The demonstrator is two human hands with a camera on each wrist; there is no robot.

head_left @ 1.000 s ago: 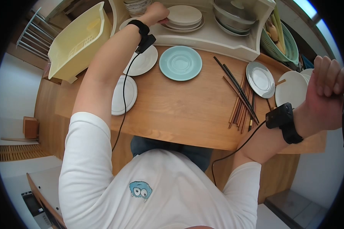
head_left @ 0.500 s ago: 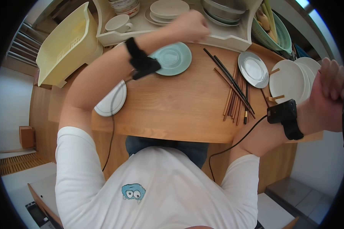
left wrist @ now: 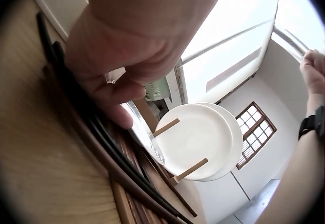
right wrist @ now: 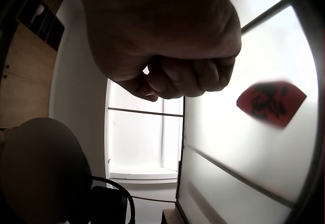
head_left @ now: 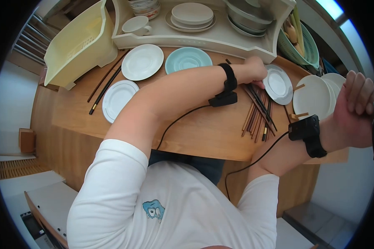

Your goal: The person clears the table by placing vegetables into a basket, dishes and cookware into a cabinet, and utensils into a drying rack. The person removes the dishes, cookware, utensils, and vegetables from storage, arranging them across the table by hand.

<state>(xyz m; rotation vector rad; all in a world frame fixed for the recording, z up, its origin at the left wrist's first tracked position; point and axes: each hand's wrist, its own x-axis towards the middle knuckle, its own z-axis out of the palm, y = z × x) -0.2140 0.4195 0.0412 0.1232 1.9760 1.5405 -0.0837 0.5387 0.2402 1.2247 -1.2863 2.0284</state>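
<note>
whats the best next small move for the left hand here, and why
The left hand should probably close gently on the dark chopsticks under its fingers, without sweeping sideways: they lie across the brown chopsticks, and the ridged plate sits right beside the hand, so it might get knocked.

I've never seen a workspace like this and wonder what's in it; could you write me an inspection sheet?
Surface: brown wooden table, partly covered.
Job's things: brown and black chopsticks, piled and crossing; white ridged-rim plate beside them.
Clutter: light-blue round plate; white ceramic cup on the cream shelf; yellow plastic bin.
Hands: left hand at the chopsticks, fingers bent, grip hidden; right hand raised, fingers curled, holding nothing.
Cables: thin black cables run from both wrist cameras; no tangle seen.
Surroundings: green plastic basket behind the table; spills, nothing seen.
</note>
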